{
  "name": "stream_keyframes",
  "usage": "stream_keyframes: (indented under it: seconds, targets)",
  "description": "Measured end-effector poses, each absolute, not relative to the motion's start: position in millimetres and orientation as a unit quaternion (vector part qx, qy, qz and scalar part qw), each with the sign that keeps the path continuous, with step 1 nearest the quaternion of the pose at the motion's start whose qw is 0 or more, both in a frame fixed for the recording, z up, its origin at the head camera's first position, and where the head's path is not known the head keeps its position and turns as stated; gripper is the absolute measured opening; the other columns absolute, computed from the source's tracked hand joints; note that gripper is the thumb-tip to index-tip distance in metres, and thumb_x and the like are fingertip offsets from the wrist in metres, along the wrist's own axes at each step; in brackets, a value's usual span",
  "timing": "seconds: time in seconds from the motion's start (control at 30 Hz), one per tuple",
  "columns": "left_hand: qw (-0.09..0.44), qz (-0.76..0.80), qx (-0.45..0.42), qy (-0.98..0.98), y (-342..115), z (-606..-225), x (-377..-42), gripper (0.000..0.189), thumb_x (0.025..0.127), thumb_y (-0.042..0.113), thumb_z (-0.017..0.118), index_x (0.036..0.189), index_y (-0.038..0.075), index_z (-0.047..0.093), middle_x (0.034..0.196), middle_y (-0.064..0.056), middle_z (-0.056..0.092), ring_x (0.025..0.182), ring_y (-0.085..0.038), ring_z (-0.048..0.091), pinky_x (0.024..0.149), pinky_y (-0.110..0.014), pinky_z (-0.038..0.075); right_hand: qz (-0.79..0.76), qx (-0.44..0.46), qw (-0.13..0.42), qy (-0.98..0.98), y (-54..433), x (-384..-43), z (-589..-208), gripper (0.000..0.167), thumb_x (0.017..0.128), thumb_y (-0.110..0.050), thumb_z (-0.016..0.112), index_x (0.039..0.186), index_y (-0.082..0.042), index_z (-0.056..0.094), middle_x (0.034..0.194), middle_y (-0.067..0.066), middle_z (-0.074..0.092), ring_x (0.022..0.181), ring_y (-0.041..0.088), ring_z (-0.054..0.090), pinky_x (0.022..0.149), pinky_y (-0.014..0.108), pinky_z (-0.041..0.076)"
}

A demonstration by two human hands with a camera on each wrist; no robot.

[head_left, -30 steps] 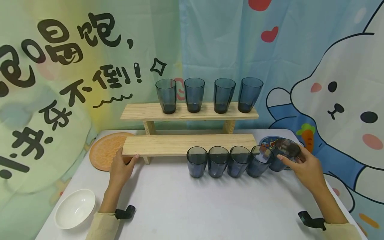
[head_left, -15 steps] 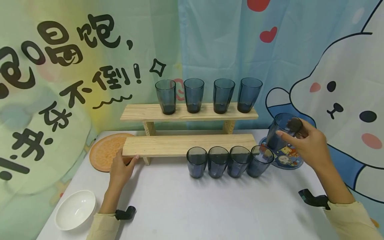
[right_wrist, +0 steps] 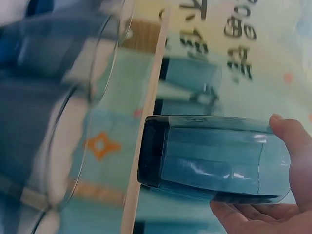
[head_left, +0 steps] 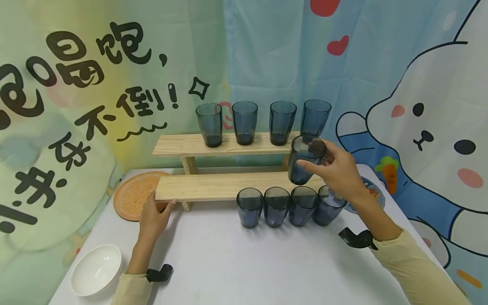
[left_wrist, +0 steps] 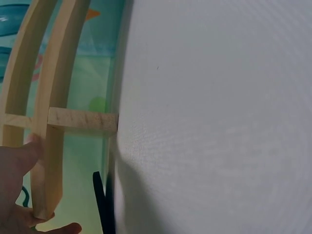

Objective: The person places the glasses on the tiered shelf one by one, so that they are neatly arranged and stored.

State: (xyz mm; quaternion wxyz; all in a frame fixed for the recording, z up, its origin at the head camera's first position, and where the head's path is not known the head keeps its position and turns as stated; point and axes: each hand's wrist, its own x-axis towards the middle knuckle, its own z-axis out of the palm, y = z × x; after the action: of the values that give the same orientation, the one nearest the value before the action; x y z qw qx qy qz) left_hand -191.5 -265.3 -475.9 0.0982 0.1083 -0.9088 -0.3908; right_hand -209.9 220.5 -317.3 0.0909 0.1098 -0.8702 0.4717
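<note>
My right hand (head_left: 341,171) grips a blue-tinted glass (head_left: 303,167) by its side, thumb in front and fingers behind. The glass is upright over the right part of the lower wooden shelf (head_left: 206,186); its base is close over the board in the right wrist view, where the glass (right_wrist: 214,158) lies sideways. My left hand (head_left: 154,218) grips the left end of that lower shelf; in the left wrist view the thumb and fingers pinch the board (left_wrist: 48,165). Several matching glasses (head_left: 249,207) stand in a row on the table before the shelf.
Several more glasses (head_left: 245,123) stand along the upper shelf (head_left: 175,144). An orange round mat (head_left: 129,197) lies left of the rack, a blue patterned mat (head_left: 377,195) to the right. A white bowl (head_left: 95,271) sits at the table's front left.
My right hand has lifted the glass from the right end of the table row and carried it left, over the lower shelf. The left hand has stayed on the shelf end.
</note>
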Motion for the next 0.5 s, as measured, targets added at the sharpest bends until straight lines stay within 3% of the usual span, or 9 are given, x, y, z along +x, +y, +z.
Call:
stream_keyframes:
  seconds: [0.13,0.5]
  targets:
    - [0.1,-0.391,0.11,-0.908,-264.9,-476.0,-190.9,0.081,0.106,0.035,0.065,0.16,-0.009,0.025,0.157,-0.039,0.038,0.148,-0.054,0.036,0.12,-0.067,0.029,0.5,0.148,0.056,-0.852,184.2,-218.6,-314.9,0.084,0.093,-0.043,0.082,0.16,-0.012,0.043,0.152,0.016,0.056,0.141,0.034,0.057,0.112,0.047,0.05]
    - [0.096,-0.392,0.109,-0.909,-262.9,-473.7,-189.9,0.081,0.106,0.036,0.066,0.159,-0.01,0.027,0.156,-0.039,0.039,0.148,-0.055,0.036,0.12,-0.068,0.028,0.526,0.196,0.024,-0.827,78.1,-236.5,-317.1,0.087,0.089,-0.046,0.085,0.16,-0.018,0.045,0.148,0.006,0.061,0.136,0.026,0.062,0.108,0.046,0.053]
